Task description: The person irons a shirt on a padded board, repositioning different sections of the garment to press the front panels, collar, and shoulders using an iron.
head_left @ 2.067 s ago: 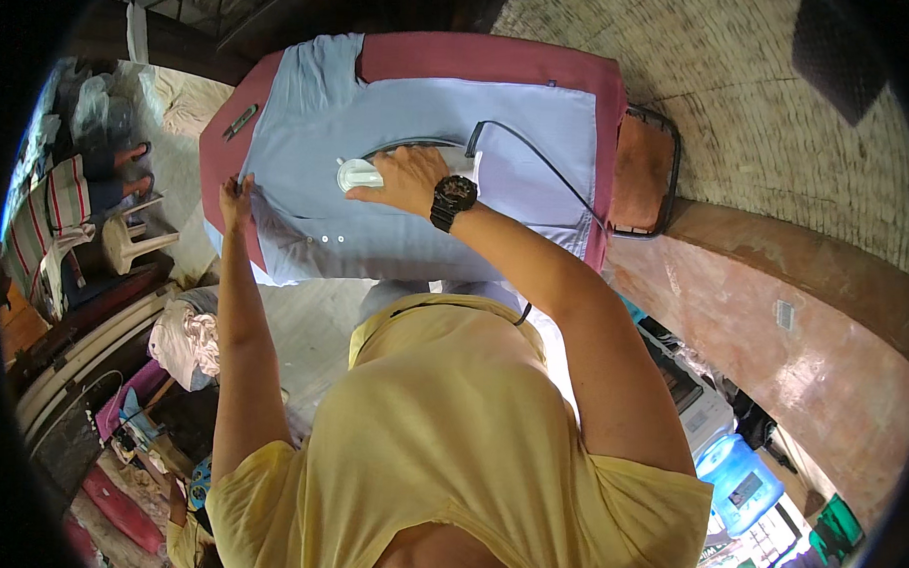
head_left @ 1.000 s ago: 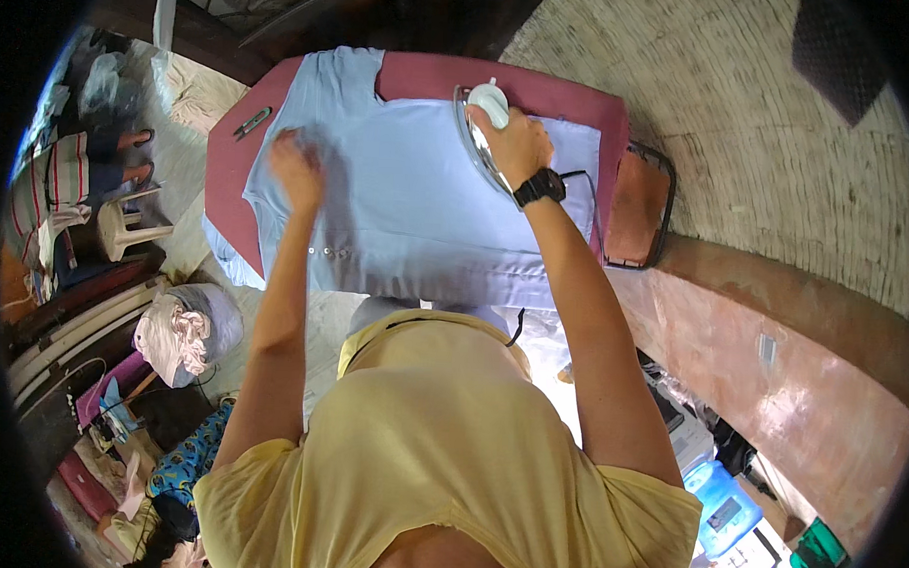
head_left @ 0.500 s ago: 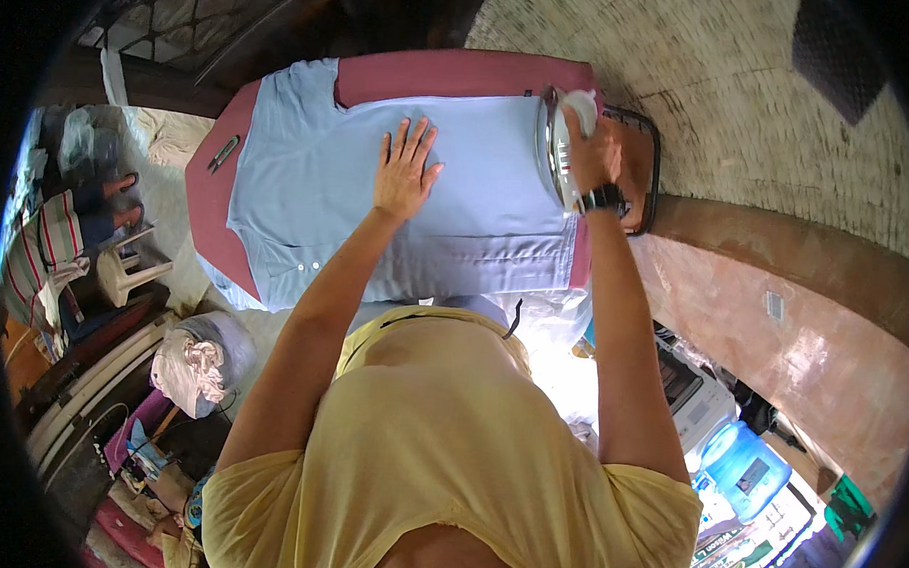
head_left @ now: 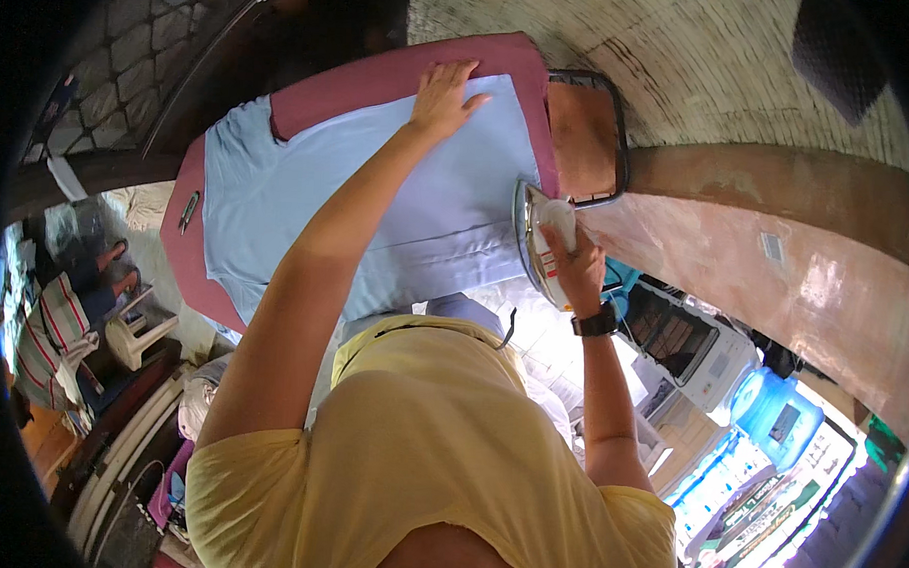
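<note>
A light blue shirt lies spread over a maroon-covered ironing board. My right hand is wrapped round the handle of a clothes iron with a shiny metal body. The iron is at the shirt's hem, by the near right corner of the board, and partly past the cloth's edge. My left hand rests with fingers apart at the shirt's far edge, its fingertips over the maroon cover. Small thread snips lie on the board's left end.
A brown iron rest in a black frame juts from the board's right end, beside a wall. To the lower right are a white appliance and a blue water jug. A small stool and another person's legs show at left.
The iron has come nearer to me, down along the hem, in my right hand. My left hand has shifted from mid-shirt to its far edge. The whole view has turned somewhat.
</note>
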Tool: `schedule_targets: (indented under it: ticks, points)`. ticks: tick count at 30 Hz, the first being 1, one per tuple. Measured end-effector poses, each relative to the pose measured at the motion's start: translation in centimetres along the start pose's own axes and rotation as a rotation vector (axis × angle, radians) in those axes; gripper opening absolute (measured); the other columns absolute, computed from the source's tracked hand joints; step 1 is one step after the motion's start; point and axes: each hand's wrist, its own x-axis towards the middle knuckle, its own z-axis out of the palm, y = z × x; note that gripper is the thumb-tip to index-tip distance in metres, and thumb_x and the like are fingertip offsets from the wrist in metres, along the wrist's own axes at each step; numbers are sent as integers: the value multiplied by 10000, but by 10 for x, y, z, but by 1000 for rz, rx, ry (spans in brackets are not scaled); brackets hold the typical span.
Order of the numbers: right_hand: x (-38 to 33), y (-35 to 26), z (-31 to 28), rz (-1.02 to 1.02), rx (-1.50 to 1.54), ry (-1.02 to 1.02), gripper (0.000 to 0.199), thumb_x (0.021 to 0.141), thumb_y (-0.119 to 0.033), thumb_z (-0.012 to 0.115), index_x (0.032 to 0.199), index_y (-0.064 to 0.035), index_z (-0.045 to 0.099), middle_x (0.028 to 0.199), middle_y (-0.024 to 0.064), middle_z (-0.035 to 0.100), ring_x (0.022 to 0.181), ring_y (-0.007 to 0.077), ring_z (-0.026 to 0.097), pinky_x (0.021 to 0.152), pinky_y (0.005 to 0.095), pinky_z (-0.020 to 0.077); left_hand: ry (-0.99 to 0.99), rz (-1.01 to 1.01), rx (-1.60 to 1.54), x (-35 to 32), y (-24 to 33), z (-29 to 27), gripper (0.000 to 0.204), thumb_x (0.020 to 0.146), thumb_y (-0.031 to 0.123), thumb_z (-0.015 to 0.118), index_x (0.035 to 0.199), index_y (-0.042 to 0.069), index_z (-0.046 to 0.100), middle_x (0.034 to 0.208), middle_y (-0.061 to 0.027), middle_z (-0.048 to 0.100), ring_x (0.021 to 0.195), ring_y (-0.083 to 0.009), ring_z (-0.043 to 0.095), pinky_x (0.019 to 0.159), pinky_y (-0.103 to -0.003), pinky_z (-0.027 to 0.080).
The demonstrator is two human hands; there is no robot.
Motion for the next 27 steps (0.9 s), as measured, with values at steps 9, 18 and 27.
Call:
schedule_targets:
  ticks: [9,18,27]
  points:
    - [-8,22,42,161,-146,173,497,904,-520,651,933,-24,673,652,131,679,541,260,681,553,381,519,-278,-184,116,53,21,51,343,802,464,752,1057,241,702,1178,-2,619,1194,-247,500,981,-510,355]
    - [12,16,28,159,64,164,531,870,-550,674,912,-20,667,717,191,690,673,391,688,651,489,535,-231,-123,68,52,0,60,404,768,531,756,1018,216,712,1108,-8,606,1167,-264,524,911,-529,396]
    - [39,15,28,248,-13,57,478,897,-471,671,1024,-10,687,839,209,706,778,376,700,677,423,533,-284,-160,64,58,-2,55,422,757,555,759,1024,233,712,1114,-13,603,1167,-255,527,937,-527,391]
